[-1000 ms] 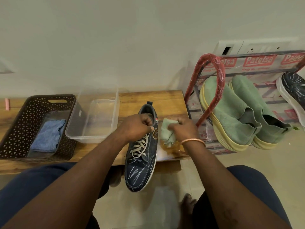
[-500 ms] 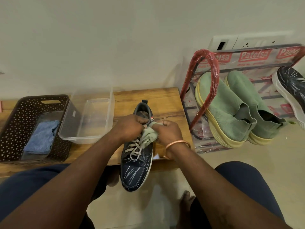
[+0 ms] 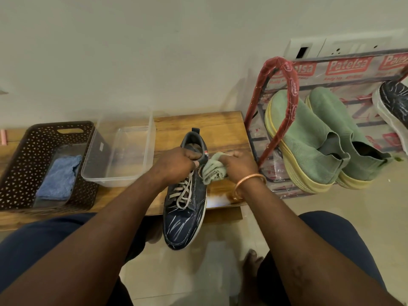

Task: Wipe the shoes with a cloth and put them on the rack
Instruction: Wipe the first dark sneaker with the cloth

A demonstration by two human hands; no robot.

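Note:
A dark blue lace-up shoe (image 3: 184, 219) lies on the wooden bench (image 3: 220, 127), its toe sticking out over the front edge toward me. My left hand (image 3: 175, 163) grips the shoe at its collar, by the top of the laces. My right hand (image 3: 239, 164) holds a bunched pale green cloth (image 3: 213, 170) against the shoe's right side near the heel. The shoe rack (image 3: 280, 89) with a red frame stands on the floor to the right. It carries a pair of green slip-on shoes (image 3: 309, 138) and a second dark shoe (image 3: 395, 107) at the frame edge.
A clear plastic tub (image 3: 123, 155) sits on the bench left of the shoe. Beyond it a brown perforated basket (image 3: 26, 160) holds a blue cloth (image 3: 58, 177). The wall rises right behind the bench. My knees and a bare foot (image 3: 251, 261) are on the tiled floor below.
The right hand brought the green cloth from the bench beside the shoe onto its laces, then back to the shoe's right side. The left hand kept its grip on the collar.

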